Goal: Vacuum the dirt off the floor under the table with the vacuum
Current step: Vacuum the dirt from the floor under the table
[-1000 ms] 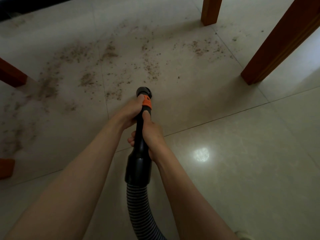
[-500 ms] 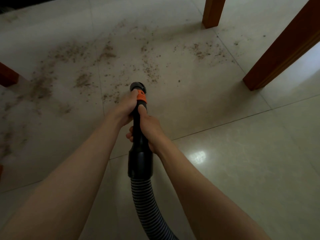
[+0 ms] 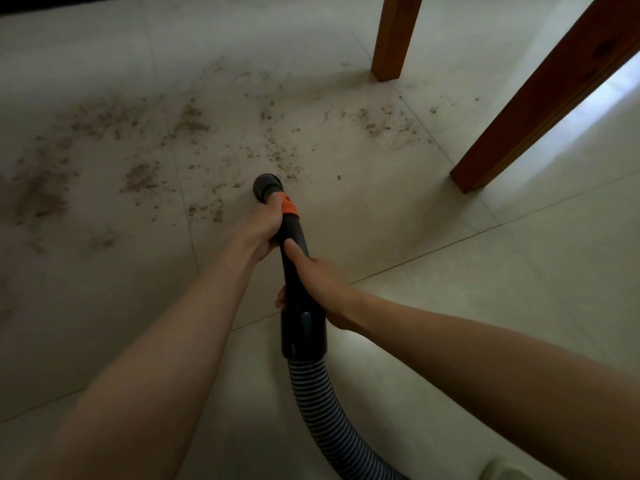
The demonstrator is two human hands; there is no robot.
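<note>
While our left hand (image 3: pixel 263 227) and right hand (image 3: pixel 320 284) both grip the black vacuum wand (image 3: pixel 294 258), its nozzle (image 3: pixel 266 188) sits just beside scattered dirt (image 3: pixel 277 157) between desk legs (image 3: pixel 394 36).

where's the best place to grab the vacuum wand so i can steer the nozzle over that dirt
Grip the rigid black vacuum wand, not the ribbed hose, which looks flexible. Come from above and behind, as here: the left hand wraps it just behind the orange collar, close to the nozzle, probably for aim; the right hand grips lower, above the wide cuff.
</note>
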